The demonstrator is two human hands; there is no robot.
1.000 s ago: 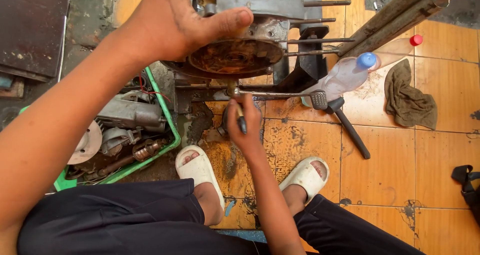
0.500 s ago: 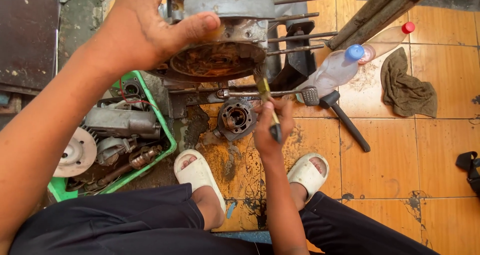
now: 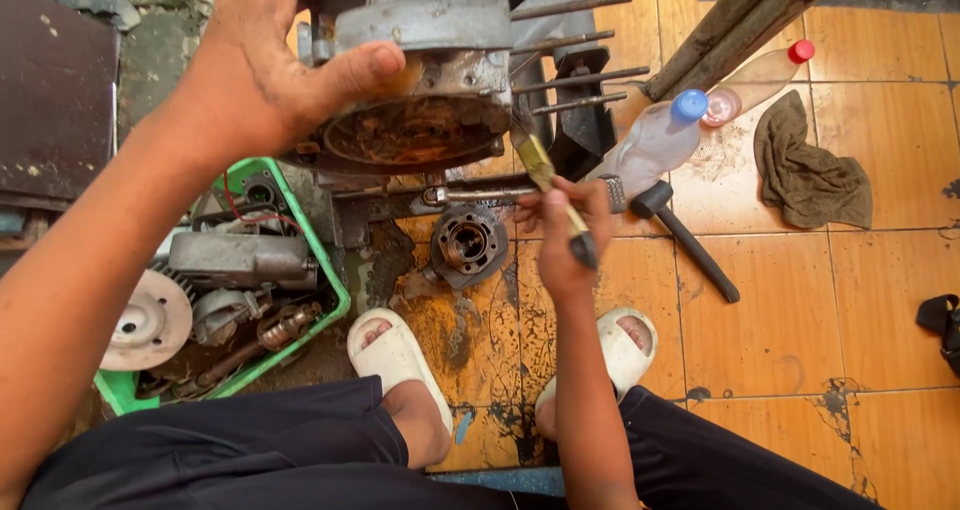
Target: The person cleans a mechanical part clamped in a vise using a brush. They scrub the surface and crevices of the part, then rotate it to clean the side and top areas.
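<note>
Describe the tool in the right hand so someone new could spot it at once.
Find the grey engine case gripped by the left hand at top centre. Just right of it, the right hand holds a screwdriver, tip against the case. Unlike the black hammer nearby, it has a yellowish handle.

Both forearms are bare, with no sleeve, watch or band showing on them. The left hand (image 3: 265, 75) is smeared with dark grease across the palm and thumb, and its thumbnail is cut short. The right hand (image 3: 562, 235) is grimy too, with dirt in the creases of the knuckles. Below the hands, the legs are clad in dark, near-black trousers (image 3: 250, 450) of plain cloth, loose and lightly creased, ending above bare ankles. The feet wear thick, cream-white foam slides with a broad single strap and open toes: the left slide (image 3: 395, 345) is stained with rusty dirt, and the right slide (image 3: 620, 345) is marked the same way.
</note>
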